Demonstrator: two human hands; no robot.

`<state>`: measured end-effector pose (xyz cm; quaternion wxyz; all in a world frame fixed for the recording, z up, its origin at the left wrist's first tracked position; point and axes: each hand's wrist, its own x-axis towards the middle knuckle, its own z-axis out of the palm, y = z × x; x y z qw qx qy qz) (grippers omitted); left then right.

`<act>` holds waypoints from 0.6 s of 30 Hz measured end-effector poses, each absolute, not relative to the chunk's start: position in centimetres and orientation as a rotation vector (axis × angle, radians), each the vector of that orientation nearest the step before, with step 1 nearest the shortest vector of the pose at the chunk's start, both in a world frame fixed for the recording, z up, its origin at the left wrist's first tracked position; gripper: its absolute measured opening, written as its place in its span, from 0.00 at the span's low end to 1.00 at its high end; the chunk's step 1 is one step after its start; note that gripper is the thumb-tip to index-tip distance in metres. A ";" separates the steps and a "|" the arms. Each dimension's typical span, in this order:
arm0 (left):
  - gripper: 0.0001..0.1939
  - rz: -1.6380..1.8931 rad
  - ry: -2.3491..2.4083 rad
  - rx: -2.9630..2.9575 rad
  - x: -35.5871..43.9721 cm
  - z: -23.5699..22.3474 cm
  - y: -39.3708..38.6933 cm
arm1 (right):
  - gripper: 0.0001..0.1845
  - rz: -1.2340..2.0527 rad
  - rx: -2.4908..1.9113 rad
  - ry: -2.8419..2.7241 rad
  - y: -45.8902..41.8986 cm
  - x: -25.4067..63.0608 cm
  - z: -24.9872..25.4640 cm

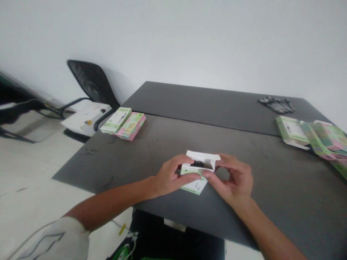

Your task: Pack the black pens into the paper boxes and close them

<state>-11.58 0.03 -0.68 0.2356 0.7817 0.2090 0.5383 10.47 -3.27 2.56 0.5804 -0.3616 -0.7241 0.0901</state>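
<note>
Between my hands is a small white and green cardboard box (193,186), its open end facing up toward me and a white flap standing at the far side. A dark object (198,164) shows inside the opening; its kind is hard to make out. My left hand (173,175) grips the box's left side, thumb on the near face and a fingertip at the opening's edge. From the other side, my right hand (234,177) holds the right edge, with its thumb against the near rim and fingers behind the flap.
Green-white and pink boxes (131,126) lie at the dark table's (168,133) left edge. More boxes (292,131) are piled at the right, near a heap of dark, plastic-looking items (276,104). A black mesh chair (92,81) with white material on its seat stands left.
</note>
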 end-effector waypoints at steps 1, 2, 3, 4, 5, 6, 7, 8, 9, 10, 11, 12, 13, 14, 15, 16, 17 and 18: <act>0.26 1.477 0.586 2.135 -11.6 -0.7 0.0 | 0.18 0.165 -0.883 -1.732 -3.3 10.4 2.8; 0.26 1.479 0.596 2.126 -11.7 -0.8 0.0 | 0.17 0.125 -0.915 -1.765 -3.4 10.4 3.0; 0.26 1.483 0.602 2.118 -11.7 -0.8 0.0 | 0.17 0.094 -0.935 -1.788 -3.5 10.3 3.1; 0.26 1.485 0.605 2.112 -11.7 -0.8 0.1 | 0.17 0.076 -0.943 -1.802 -3.5 10.3 3.3; 0.26 1.483 0.603 2.108 -11.7 -0.8 0.1 | 0.17 0.071 -0.944 -1.811 -3.6 10.3 3.4; 0.26 1.480 0.596 2.108 -11.7 -0.7 0.1 | 0.18 0.076 -0.935 -1.822 -3.6 10.2 3.4; 0.26 1.475 0.589 2.111 -11.7 -0.7 0.1 | 0.18 0.087 -0.919 -1.834 -3.6 10.2 3.5; 0.25 1.474 0.584 2.113 -11.8 -0.6 0.2 | 0.18 0.102 -0.901 -1.847 -3.5 10.2 3.5; 0.25 1.473 0.582 2.113 -11.8 -0.6 0.2 | 0.17 0.116 -0.885 -1.857 -3.5 10.2 3.5; 0.25 1.469 0.583 2.111 -11.8 -0.5 0.2 | 0.17 0.126 -0.876 -1.865 -3.4 10.3 3.6; 0.26 1.461 0.582 2.108 -11.8 -0.5 0.2 | 0.16 0.132 -0.874 -1.870 -3.4 10.3 3.5; 0.26 1.454 0.579 2.106 -11.8 -0.5 0.3 | 0.15 0.135 -0.878 -1.872 -3.3 10.4 3.5; 0.26 1.449 0.576 2.103 -11.8 -0.5 0.3 | 0.15 0.135 -0.884 -1.873 -3.3 10.4 3.5; 0.27 1.447 0.575 2.104 -11.8 -0.6 0.2 | 0.14 0.133 -0.889 -1.871 -3.2 10.4 3.4; 0.27 1.443 0.578 2.109 -11.8 -0.6 0.2 | 0.13 0.132 -0.892 -1.868 -3.2 10.5 3.3; 0.26 1.441 0.584 2.114 -11.8 -0.7 0.2 | 0.13 0.132 -0.895 -1.864 -3.1 10.5 3.2; 0.26 1.442 0.592 2.115 -11.8 -0.7 0.2 | 0.12 0.133 -0.896 -1.857 -3.1 10.5 3.0; 0.26 1.438 0.601 2.113 -11.8 -0.8 0.1 | 0.12 0.138 -0.899 -1.850 -3.1 10.6 2.9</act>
